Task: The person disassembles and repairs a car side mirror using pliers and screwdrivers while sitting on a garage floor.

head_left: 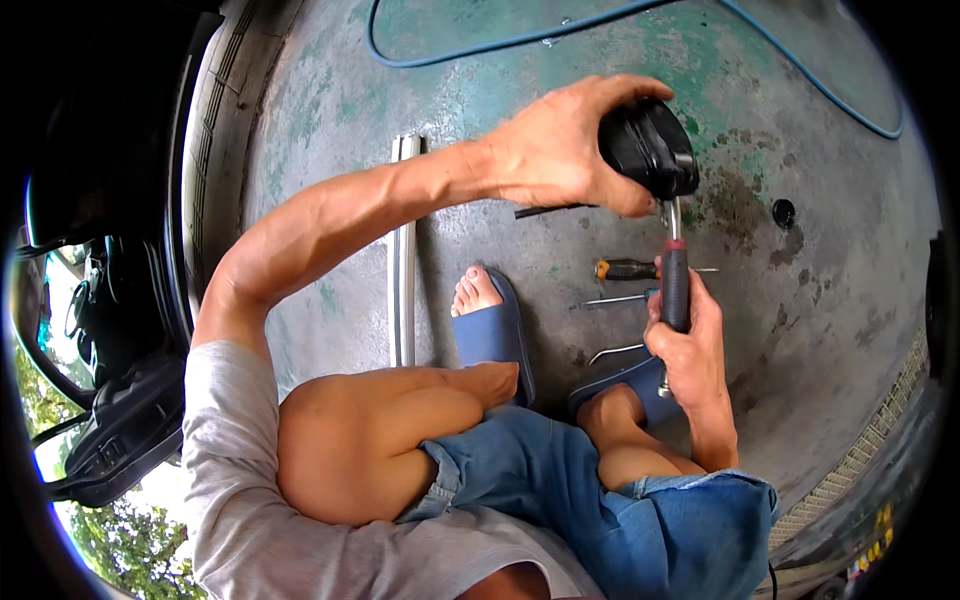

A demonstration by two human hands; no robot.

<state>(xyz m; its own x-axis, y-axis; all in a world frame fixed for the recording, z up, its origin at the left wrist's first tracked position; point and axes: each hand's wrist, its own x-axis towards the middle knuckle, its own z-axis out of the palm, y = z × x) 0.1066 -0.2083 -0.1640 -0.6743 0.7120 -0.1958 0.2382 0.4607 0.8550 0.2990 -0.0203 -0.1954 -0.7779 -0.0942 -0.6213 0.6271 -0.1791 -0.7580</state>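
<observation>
My left hand [563,155] grips a black molded part [648,150] at the upper middle, thumb and fingers around its sides. My right hand [685,340] is wrapped round a tool [676,280] with a dark grey handle, red collar and silver shaft; the shaft's upper end meets or passes behind the black part, which hides it. On the floor beside my right hand lie a yellow-and-black screwdriver [625,269], a thin metal tool [612,300] and a bent metal rod [615,351]. A dark thin strip [542,211] shows below my left hand.
A long pale metal rail [400,300] lies left of my sandaled feet. A blue hose [800,80] curves across the stained floor [320,120]. A small dark round spot or object [784,213] is at right. A black vehicle body [100,130] stands along the left.
</observation>
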